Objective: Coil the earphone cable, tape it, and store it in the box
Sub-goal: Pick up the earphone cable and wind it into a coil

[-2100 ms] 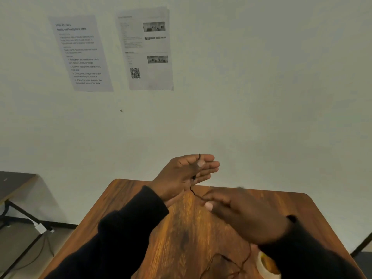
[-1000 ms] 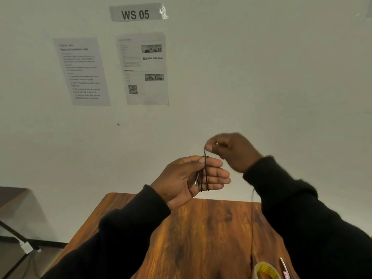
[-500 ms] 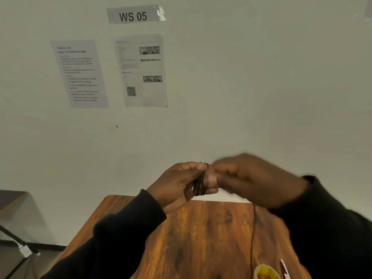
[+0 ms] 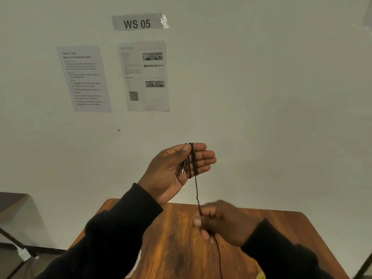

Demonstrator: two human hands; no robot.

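My left hand [image 4: 177, 168] is raised above the table, palm toward me, fingers held flat together. The thin black earphone cable [image 4: 193, 160] is wrapped in several loops around those fingers, and its plug end hangs against the palm under my thumb. From the loops one strand runs straight down to my right hand [image 4: 219, 223], which pinches it low over the table. Below that hand the cable drops out of the bottom of the frame. No box is in view.
A brown wooden table [image 4: 171, 248] with rounded far corners lies under my hands. A yellow sliver of a tape roll [image 4: 261, 275] shows at the bottom edge. Paper sheets [image 4: 147, 76] and a "WS 05" label hang on the white wall. Another table's corner [image 4: 10, 199] sits at the left.
My right hand has dropped from beside my left fingers to just above the table, pulling the cable strand downward. More loops lie around my left fingers than a second ago.
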